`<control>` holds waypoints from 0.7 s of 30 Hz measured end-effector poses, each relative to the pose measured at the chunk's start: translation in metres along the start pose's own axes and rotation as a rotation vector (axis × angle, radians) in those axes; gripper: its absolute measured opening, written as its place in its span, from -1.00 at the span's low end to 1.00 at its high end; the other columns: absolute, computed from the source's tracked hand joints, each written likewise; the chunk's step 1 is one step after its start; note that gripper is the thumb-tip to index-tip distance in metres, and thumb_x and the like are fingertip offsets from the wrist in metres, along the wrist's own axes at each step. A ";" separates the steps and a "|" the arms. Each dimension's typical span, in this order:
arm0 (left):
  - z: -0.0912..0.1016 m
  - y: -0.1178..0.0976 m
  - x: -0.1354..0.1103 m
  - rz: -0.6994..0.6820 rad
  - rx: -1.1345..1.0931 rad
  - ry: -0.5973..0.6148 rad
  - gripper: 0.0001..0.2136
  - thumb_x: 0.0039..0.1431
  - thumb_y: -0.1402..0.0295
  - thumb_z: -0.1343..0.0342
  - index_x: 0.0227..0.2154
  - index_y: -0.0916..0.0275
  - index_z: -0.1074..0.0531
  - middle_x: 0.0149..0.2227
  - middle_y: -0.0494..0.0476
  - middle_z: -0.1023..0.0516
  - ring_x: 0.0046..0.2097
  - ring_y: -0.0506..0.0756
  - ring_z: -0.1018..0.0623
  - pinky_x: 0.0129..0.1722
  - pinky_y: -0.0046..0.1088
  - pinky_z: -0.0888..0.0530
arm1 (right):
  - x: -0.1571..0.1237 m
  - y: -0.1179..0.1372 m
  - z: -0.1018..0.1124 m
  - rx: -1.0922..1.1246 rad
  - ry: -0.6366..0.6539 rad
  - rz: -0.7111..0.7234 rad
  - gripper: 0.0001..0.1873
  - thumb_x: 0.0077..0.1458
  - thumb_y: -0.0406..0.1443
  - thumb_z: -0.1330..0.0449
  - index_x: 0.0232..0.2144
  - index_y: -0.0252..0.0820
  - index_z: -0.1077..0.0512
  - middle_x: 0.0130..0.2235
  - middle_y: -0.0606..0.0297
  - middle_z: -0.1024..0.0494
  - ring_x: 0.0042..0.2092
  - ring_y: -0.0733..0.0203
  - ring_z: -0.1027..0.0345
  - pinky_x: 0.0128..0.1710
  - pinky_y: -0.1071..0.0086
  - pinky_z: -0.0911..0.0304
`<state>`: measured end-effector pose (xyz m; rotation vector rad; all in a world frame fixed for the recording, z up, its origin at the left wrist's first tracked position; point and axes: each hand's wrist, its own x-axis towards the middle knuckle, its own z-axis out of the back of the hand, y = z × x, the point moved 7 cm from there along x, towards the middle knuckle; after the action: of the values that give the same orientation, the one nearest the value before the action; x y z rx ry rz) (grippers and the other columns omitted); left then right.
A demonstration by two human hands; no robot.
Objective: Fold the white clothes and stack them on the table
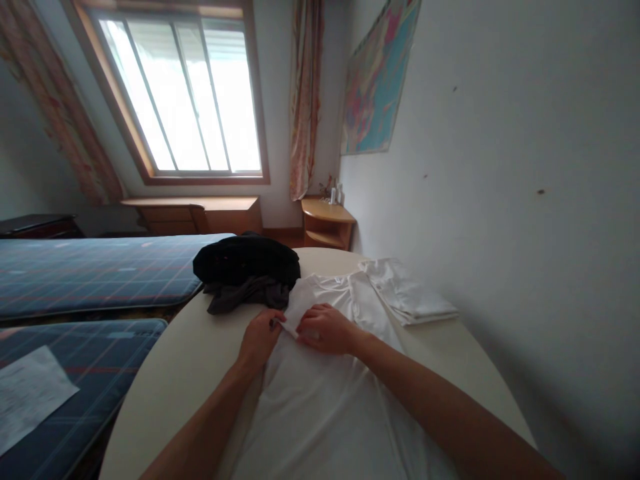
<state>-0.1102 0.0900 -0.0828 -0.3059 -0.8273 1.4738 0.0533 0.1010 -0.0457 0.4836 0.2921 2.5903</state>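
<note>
A white shirt [325, 407] lies spread on the round table, its collar end pointing away from me. My left hand [261, 339] is closed at the shirt's left edge, pinching a bit of the fabric. Just to the right, my right hand [327, 329] rests over the shirt with its fingers curled, gripping the same narrow fold of cloth. The fingertips of both hands are partly hidden. Past the left hand sits a pile of black clothing [247, 260] with a dark grey garment [250, 293] under it. A folded white garment [407, 293] lies to the shirt's right.
The pale round table [185, 373] carries all the clothes. To the left are blue plaid mattresses [100, 273], the nearer one bearing a sheet of paper [33, 397]. A wall [500, 267] runs along the right. Beyond stand a wooden desk [230, 213] and a corner shelf [327, 212].
</note>
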 end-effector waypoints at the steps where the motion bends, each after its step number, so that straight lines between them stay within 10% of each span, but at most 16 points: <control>1: -0.001 -0.001 0.000 -0.013 0.006 0.004 -0.77 0.08 0.57 -0.03 -0.30 0.18 -0.53 -0.12 0.11 -0.61 -0.11 0.09 -0.57 -0.04 -0.40 -0.43 | 0.001 -0.005 -0.002 0.024 0.019 -0.042 -0.79 0.23 -0.14 -0.18 -0.24 -0.04 -0.59 -0.18 0.25 -0.60 -0.11 0.15 -0.43 -0.02 0.34 -0.19; 10: -0.003 -0.028 -0.008 -0.121 0.151 -0.002 -0.84 0.25 0.45 -0.03 -0.31 0.21 -0.53 -0.13 0.17 -0.60 -0.08 0.13 -0.55 0.02 -0.35 -0.39 | 0.032 -0.088 0.016 0.160 -0.376 -0.600 -0.68 0.26 -0.15 -0.12 -0.07 -0.25 -0.45 -0.16 0.13 -0.60 -0.18 0.18 -0.47 -0.16 0.39 -0.24; 16: -0.007 -0.047 -0.017 -0.257 0.208 -0.003 -0.75 0.17 0.59 -0.02 -0.22 0.16 -0.51 -0.17 0.14 -0.58 -0.08 0.15 -0.52 -0.02 -0.35 -0.41 | 0.059 -0.119 0.007 0.178 -0.244 -0.859 -0.32 0.07 0.23 -0.14 -0.13 -0.25 -0.49 -0.16 -0.03 -0.60 -0.08 -0.09 -0.48 -0.11 0.21 -0.25; 21: -0.013 -0.051 -0.018 -0.309 0.216 0.048 -0.73 0.16 0.63 -0.01 -0.24 0.15 -0.50 -0.14 0.13 -0.58 -0.07 0.15 -0.51 0.00 -0.33 -0.41 | 0.081 -0.133 -0.007 0.230 -0.183 -0.799 -0.54 -0.14 0.10 -0.36 -0.52 -0.17 -0.51 -0.44 0.09 -0.57 -0.15 -0.14 -0.48 -0.15 0.17 -0.27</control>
<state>-0.0619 0.0704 -0.0641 -0.0474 -0.6380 1.2464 0.0407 0.2546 -0.0673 0.5399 0.5847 1.7347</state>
